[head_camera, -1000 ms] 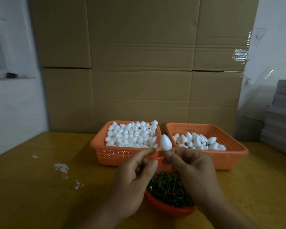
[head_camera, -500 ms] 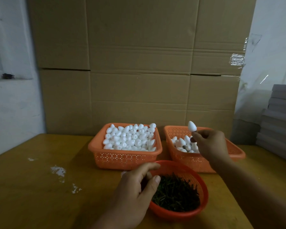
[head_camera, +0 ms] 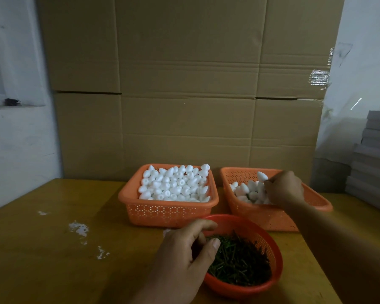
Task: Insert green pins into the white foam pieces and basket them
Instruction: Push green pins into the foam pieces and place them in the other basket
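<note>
While both arms reach forward: the person works over a yellow-brown wooden table set against a wall of cardboard boxes.
Left hand: the left hand hovers over the near-left rim of the round red basket, fingers curled, with thumb and forefinger tips dipped toward the pins; whether a pin is pinched between them cannot be told.
Right hand: the right hand is stretched out over the right orange basket, knuckles up and fingers bent down among the foam pieces; one white foam piece sticks up at its fingertips, apparently pinched there, though the contact itself is hidden.
Green pins: a dark green heap of pins fills the round red basket, which stands nearest the person, in front of the gap between the two orange baskets.
Left orange basket: the left orange basket is heaped nearly to the brim with plain white foam pieces, egg-like in shape.
Right orange basket contents: a smaller pile of foam pieces lies in the near-left part of the right basket, a bit of green showing among them.
Basket layout: the two orange baskets stand side by side, just apart, near the boxes.
Table marks: white patches mark the tabletop left of the baskets.
Right edge: a stack of grey flat boards stands at the right edge.
</note>
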Available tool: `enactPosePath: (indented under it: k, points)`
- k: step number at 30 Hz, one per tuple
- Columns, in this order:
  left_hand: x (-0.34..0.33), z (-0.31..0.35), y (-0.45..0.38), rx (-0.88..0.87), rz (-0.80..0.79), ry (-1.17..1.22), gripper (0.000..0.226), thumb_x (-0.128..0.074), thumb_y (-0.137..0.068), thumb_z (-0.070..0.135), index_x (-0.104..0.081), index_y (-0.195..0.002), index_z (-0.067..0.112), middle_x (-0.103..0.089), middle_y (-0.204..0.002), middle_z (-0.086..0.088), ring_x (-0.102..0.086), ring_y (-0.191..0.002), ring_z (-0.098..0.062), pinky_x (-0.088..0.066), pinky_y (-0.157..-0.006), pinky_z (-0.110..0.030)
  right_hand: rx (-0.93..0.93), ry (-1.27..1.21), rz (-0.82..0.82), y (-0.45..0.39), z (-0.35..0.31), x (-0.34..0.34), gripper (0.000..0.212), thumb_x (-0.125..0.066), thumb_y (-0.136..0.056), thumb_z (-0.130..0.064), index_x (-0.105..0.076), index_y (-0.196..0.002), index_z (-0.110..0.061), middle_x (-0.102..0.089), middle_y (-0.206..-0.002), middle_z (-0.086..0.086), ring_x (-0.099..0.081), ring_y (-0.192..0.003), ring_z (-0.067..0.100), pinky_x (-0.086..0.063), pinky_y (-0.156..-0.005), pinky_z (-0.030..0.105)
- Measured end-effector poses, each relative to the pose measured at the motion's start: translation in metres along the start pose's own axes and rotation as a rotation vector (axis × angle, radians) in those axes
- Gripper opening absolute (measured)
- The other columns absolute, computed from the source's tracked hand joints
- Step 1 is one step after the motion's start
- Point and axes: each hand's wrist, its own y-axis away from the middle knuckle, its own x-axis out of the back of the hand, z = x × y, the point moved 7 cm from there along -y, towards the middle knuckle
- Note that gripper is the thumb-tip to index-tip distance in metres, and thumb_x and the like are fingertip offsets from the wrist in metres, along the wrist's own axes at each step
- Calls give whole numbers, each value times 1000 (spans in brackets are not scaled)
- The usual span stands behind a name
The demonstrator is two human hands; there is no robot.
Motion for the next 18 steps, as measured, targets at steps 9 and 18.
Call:
enactPosePath:
  k: [9, 18]
  points:
    - [0, 1, 1, 0, -2, -16, 39, -45, -79, 71, -51, -115, 61, -62, -84, 16, -61, -84, -9, -50, -86, -41, -34, 60, -4, -7, 0, -7, 22, -70, -85, -21, -69, -72, -3, -66, -73, 13, -64, -66, 26, -43, -55, 27]
    - [0, 2, 2, 19, -19, -27, 38, -45, -78, 71, -53, -114, 60, -63, -85, 15, -61, -91, -14, -53, -82, -41, 3, 82, 32, -4, -1, 2, 22, -68, -80, -11, -63, -60, -5, -61, -65, 11, -57, -58, 24, -41, -52, 27]
